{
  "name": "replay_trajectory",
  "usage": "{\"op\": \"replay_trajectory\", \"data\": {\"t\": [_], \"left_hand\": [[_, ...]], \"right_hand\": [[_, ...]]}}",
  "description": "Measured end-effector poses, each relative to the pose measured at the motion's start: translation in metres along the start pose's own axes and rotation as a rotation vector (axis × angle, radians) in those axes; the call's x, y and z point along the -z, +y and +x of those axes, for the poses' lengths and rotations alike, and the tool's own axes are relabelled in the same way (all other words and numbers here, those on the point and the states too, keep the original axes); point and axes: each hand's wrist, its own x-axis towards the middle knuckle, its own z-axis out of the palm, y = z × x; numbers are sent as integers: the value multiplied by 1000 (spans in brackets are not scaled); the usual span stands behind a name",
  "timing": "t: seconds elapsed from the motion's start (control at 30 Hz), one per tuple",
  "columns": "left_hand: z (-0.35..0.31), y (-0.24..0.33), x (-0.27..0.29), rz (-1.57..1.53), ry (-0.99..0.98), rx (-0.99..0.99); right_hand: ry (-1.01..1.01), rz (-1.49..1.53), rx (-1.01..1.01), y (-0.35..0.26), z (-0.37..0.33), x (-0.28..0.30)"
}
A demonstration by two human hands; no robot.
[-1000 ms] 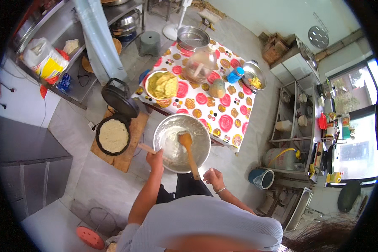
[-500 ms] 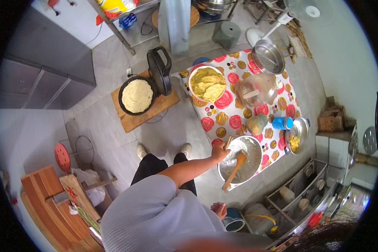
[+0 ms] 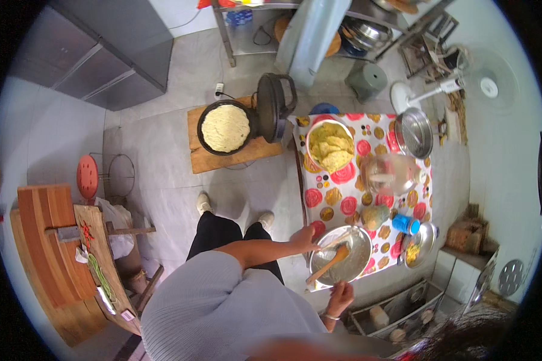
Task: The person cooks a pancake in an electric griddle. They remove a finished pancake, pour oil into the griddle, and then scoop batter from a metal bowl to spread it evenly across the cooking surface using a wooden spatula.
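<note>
A steel mixing bowl (image 3: 360, 266) stands at the near corner of a low table covered with a red-and-yellow spotted cloth (image 3: 345, 175). My left hand (image 3: 303, 239) grips the bowl's rim on its left side. My right hand (image 3: 341, 295) holds the handle end of a wooden spoon (image 3: 330, 262), whose blade rests inside the bowl. What is in the bowl is too small to make out.
On the table are a bowl of yellow flat pieces (image 3: 330, 144), a glass jar (image 3: 388, 173), a steel pan (image 3: 414, 132), a blue cup (image 3: 406, 224) and a small steel dish (image 3: 423, 243). An open round griddle with a flatbread (image 3: 224, 127) sits on a wooden board on the floor. A wooden bench (image 3: 48, 253) stands at the left.
My head has turned, so the whole scene has swung round in view. Both hands stay at the bowl, left on the rim, right on the spoon, which has shifted inside it.
</note>
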Motion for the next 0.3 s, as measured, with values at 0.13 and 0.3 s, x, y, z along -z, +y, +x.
{"op": "replay_trajectory", "data": {"t": [0.13, 0.3], "left_hand": [[-42, -90, 65, -121, 252, -82], [-130, -237, 180, -97, 651, 285]], "right_hand": [[-52, 4, 381, -85, 100, -57], [-331, -111, 739, -204, 250, -219]]}}
